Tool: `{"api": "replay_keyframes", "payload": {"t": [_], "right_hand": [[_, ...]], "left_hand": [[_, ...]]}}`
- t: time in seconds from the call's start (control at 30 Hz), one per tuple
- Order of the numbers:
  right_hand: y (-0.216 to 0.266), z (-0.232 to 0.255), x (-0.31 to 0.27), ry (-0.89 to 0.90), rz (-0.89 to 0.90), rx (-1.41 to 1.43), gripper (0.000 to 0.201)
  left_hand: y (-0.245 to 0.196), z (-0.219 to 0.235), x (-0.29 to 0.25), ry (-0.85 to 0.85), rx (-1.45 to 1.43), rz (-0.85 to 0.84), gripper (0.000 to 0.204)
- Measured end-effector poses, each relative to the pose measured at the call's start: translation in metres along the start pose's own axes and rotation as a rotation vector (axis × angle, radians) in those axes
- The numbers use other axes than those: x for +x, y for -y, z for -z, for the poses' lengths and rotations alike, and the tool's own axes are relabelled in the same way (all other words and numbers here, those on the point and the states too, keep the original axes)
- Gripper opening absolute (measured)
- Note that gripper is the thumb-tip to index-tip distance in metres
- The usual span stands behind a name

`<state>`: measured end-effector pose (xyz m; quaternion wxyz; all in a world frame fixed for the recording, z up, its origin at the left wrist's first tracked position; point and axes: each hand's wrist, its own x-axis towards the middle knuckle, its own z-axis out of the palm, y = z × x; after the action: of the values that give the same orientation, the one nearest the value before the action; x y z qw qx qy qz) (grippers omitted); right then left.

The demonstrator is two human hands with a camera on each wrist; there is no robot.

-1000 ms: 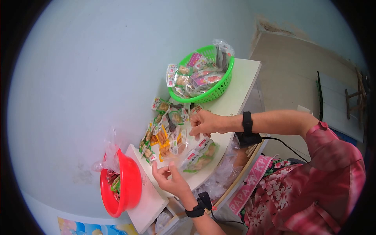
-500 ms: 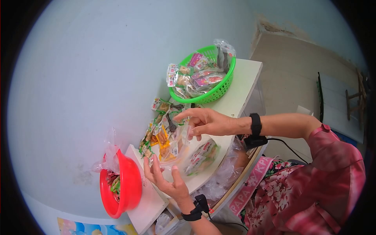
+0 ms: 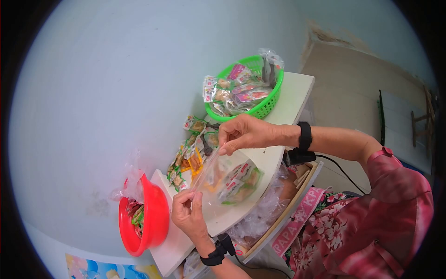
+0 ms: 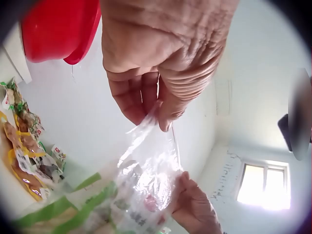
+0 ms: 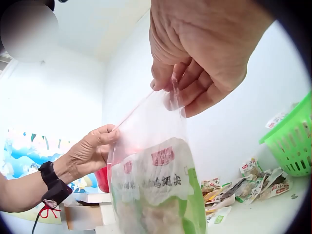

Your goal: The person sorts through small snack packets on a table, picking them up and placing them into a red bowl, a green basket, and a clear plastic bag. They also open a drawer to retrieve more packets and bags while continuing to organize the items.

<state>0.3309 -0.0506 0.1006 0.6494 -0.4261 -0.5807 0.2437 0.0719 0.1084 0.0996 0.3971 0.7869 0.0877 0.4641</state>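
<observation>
Between the two hands hangs a clear plastic bag (image 5: 161,117), its top edge drawn taut. Inside it are green-and-white snack packets (image 3: 240,180) with red labels. My left hand (image 3: 189,216) pinches one end of the bag's top edge between thumb and fingers, as the left wrist view shows close up. The other end is pinched by my right hand (image 3: 248,135), higher in the head view. Loose small snack packets (image 3: 191,156) lie in a pile on the white table (image 3: 295,100), beyond the bag.
A green basket (image 3: 265,110) full of snack packets stands at the table's far end. On the left, a red basin (image 3: 158,216) holds more packets and a clear plastic bag. Below the table edge, an open drawer (image 3: 278,211) contains clear plastic bags. The wall borders the table.
Earlier the fingers of both hands were spread around the bag's top. Now both hands pinch its edge at opposite ends and the plastic is stretched between them.
</observation>
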Motion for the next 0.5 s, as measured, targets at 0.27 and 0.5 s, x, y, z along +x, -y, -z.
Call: {"api": "replay_keyframes", "payload": {"t": [0.27,0.5], "right_hand": [[0.017,-0.012,-0.001,-0.131,0.047,-0.025,0.015],[0.017,-0.010,-0.001,-0.086,0.177,-0.153,0.016]], "left_hand": [[-0.007,-0.002,-0.001,-0.114,-0.153,0.101,0.028],[-0.010,0.008,0.005,-0.014,-0.043,0.110,0.026]]}}
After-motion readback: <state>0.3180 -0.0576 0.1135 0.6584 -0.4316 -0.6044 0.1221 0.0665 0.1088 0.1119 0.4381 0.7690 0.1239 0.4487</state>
